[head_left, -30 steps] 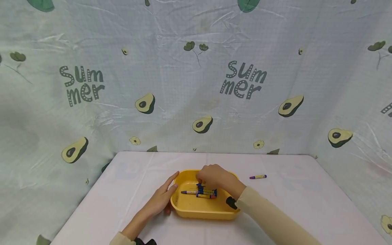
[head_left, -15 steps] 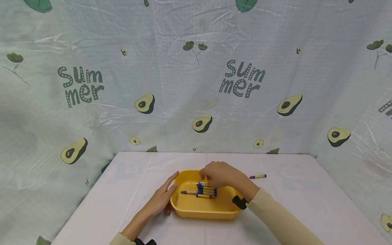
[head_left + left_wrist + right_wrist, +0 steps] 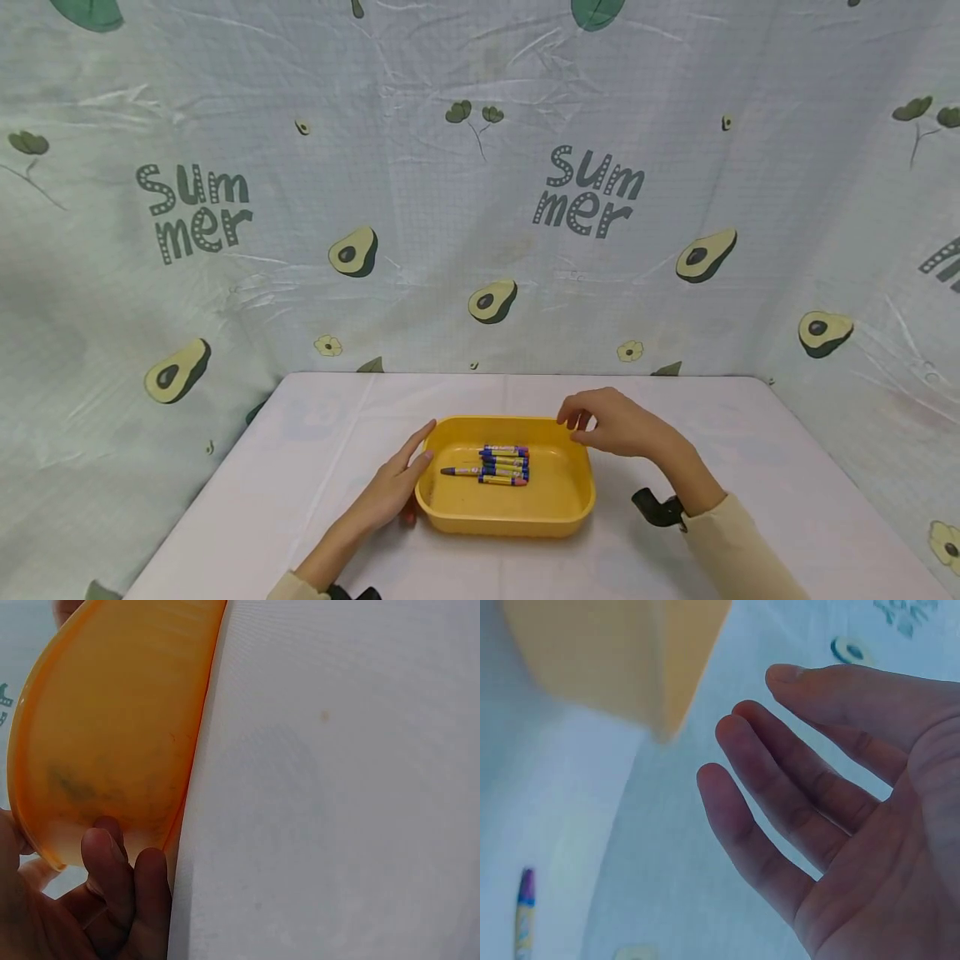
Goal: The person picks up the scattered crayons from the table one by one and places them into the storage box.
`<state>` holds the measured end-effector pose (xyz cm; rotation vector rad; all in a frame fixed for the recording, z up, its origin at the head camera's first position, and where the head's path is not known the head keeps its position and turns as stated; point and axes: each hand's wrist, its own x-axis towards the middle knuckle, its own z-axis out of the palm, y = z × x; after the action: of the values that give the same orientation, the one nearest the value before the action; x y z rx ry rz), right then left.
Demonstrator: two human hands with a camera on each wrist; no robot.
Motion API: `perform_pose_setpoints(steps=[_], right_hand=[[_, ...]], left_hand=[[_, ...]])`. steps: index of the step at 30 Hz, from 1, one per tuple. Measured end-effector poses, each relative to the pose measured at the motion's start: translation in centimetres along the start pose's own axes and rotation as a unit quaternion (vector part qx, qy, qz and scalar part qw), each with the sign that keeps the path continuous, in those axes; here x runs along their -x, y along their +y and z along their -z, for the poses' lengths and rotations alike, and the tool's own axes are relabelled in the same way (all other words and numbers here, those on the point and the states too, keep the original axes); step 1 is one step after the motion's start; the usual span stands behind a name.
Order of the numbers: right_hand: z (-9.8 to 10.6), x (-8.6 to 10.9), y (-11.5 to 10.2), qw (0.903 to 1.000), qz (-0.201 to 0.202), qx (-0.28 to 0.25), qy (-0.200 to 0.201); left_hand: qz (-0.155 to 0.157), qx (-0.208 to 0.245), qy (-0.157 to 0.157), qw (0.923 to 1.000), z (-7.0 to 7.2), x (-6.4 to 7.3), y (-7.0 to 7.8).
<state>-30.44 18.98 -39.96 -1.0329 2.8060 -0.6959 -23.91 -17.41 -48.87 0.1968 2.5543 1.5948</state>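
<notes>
A yellow plastic tray [image 3: 506, 515] sits on the table with several wrapped crayons [image 3: 502, 480] lying side by side near its middle; a grey-tipped crayon [image 3: 460, 472] sticks out to the left. My left hand [image 3: 386, 492] holds the tray's left end, thumb over the rim and fingers against the outer wall [image 3: 112, 750]. Over the back right corner hovers my right hand [image 3: 618, 423], fingers loosely bent and nothing in them. In the right wrist view a purple crayon [image 3: 525, 907] lies on the table beyond the tray; my right hand hides it in the head view.
The table [image 3: 330, 433] has a white cover. Behind and at both sides hangs a pale cloth [image 3: 420, 183] printed with avocados and lettering. A black wrist mount [image 3: 657, 507] sticks out from the right wrist.
My right hand has lifted out of the tray and moved right, past the crayons, to the tray's back right corner. The crayons inside show fully now. The left hand stays put.
</notes>
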Motion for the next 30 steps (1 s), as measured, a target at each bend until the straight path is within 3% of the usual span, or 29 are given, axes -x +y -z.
perform_pose_setpoints(steps=[6, 11, 16, 26, 30], right_hand=[[0.6, 1.9, 4.7, 0.9986, -0.008, -0.03, 0.043], [0.0, 2.4, 7.5, 0.9949, -0.055, -0.033, 0.078], [-1.3, 2.5, 9.7, 0.991, -0.098, -0.04, 0.082], [-2.7, 2.3, 10.6, 0.9849, -0.15, -0.047, 0.072], [-3.1, 2.5, 10.7, 0.9859, -0.147, -0.055, 0.059]], left_hand=[[0.0, 0.001, -0.002, 1.0, 0.0, 0.0, 0.0], [0.002, 0.002, -0.005, 1.0, 0.1, 0.1, 0.0], [0.001, 0.002, -0.006, 1.0, 0.0, -0.1, 0.0], [-0.001, -0.002, -0.008, 1.0, 0.2, -0.3, 0.1], [0.006, 0.0, -0.017, 0.9998, 0.2, 0.0, 0.0]])
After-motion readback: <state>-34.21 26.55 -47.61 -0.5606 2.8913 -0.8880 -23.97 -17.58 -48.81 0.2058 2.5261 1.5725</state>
